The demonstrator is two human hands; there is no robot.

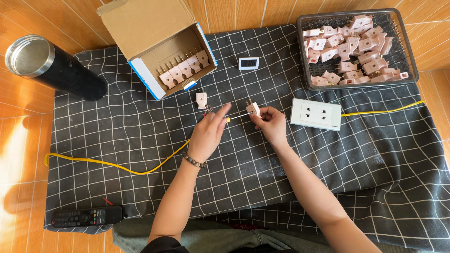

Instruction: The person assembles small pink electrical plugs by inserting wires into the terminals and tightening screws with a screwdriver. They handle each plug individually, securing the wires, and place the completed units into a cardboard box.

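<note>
I am seeing one small pink plastic plug (253, 109) being pinched by my right hand (272, 124); my left hand (208, 133) is gripping one yellow-tipped screwdriver (236, 117) touching it.

A dark grey cloth with a white grid (140, 136) covers an orange tiled floor (23, 140). At 11 o'clock, a black cylindrical flask with a steel lid (54, 68) lies on its side. An open cardboard box (159, 44) at 12 holds pink plugs; a black wire basket (405, 51) at 1 holds more. A black remote control (86, 217) lies at 8.
</note>
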